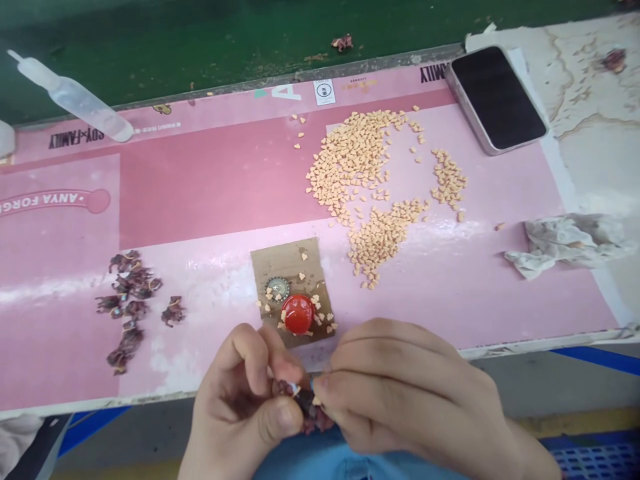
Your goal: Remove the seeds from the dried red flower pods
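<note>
Between both hands, low in the head view, is a small dark purple-brown figurine [306,400], partly covered by the fingers. My left hand [250,393] pinches it between thumb and fingers. Closed fingers of my right hand [400,387] meet its other side; a beige bit shows at their tips, but what they grip is mostly hidden. Just beyond the hands, a brown cardboard square [265,260] bears a red cap [299,315], a metal bottle cap [277,288] and scattered beige pieces. Similar dark figurines [131,283] form a cluster on the left.
Many small beige pieces [350,153] are spread over the pink mat [215,187]. A phone [500,100] lies at the back right, above a crumpled white tissue [570,240]. At the back left rests a translucent squeeze bottle [85,100]. The table's front edge runs just before the hands.
</note>
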Available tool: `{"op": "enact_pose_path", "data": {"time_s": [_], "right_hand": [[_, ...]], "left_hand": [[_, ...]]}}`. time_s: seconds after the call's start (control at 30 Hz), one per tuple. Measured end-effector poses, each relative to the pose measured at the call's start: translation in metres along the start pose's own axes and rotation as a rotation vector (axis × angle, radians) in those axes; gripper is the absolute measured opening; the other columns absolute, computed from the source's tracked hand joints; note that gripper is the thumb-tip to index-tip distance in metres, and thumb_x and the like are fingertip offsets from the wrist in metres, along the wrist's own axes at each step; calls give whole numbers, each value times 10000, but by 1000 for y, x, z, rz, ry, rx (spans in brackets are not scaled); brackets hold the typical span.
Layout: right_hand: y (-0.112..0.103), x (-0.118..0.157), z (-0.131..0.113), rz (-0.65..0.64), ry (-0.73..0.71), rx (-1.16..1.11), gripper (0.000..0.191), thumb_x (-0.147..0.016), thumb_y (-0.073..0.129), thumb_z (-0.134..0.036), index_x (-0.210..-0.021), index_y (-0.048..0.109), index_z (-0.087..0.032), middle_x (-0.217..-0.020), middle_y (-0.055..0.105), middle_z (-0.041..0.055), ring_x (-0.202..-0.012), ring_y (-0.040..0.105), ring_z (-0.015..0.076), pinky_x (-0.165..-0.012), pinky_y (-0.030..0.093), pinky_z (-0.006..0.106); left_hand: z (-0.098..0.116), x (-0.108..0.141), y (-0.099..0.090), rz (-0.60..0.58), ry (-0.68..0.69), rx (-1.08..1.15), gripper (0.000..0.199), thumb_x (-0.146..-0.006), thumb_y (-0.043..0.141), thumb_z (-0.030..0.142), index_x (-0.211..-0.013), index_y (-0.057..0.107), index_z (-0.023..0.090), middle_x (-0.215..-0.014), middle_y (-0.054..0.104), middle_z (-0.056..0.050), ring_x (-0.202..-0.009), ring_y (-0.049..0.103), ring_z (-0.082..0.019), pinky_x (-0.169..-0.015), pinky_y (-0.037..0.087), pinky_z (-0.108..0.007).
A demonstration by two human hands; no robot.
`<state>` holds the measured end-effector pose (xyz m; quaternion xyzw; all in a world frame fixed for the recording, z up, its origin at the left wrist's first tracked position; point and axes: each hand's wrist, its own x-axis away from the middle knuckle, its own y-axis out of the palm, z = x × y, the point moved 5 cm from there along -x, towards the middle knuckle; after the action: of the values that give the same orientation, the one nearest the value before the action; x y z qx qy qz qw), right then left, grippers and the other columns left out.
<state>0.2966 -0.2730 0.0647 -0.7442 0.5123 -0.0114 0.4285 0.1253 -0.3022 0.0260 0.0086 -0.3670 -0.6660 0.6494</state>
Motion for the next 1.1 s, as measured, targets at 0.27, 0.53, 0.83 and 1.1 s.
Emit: {"op": "enact_pose_path", "data": {"time_s": [0.27, 0.53, 0.83, 1.1], "right_hand": [[-2, -5, -10, 31, 142, 4, 278, -1059, 650, -151, -820, 750, -250, -810, 795, -25, -765, 757, 113, -816, 671, 165], [3, -3, -23, 65, 45, 49, 196, -1084, 604, -135, -1095, 794, -183, -903, 838, -13, -852, 786, 112, -928, 667, 174], [14, 0, -4, 185, -26, -5, 234, -1093, 548, -135, -1178, 765, -162, -1039, 849, 41, -984, 808, 123, -955, 662, 191], [-36, 49, 84, 326, 395, 371, 140, -1055, 634, -200, -1080, 766, -236, -983, 802, 63, -799, 751, 200, -671, 634, 319]], "left_hand": [[0, 0, -4, -14, -71, 27, 288, -893, 876, 272, -848, 594, 238, -856, 633, 41, -661, 606, -55, -617, 573, -130], [7, 1, -5, 105, 70, -38, 343, -870, 900, 275, -796, 568, 225, -827, 659, 52, -670, 662, -56, -617, 585, -108], [48, -8, -4, 111, 528, -588, 303, -839, 902, 217, -752, 614, 254, -757, 735, 42, -717, 738, -103, -656, 642, -130], [163, -152, -25, 364, 797, -1029, 238, -735, 823, 205, -903, 661, 156, -862, 778, 2, -937, 838, -214, -916, 694, -362]]}}
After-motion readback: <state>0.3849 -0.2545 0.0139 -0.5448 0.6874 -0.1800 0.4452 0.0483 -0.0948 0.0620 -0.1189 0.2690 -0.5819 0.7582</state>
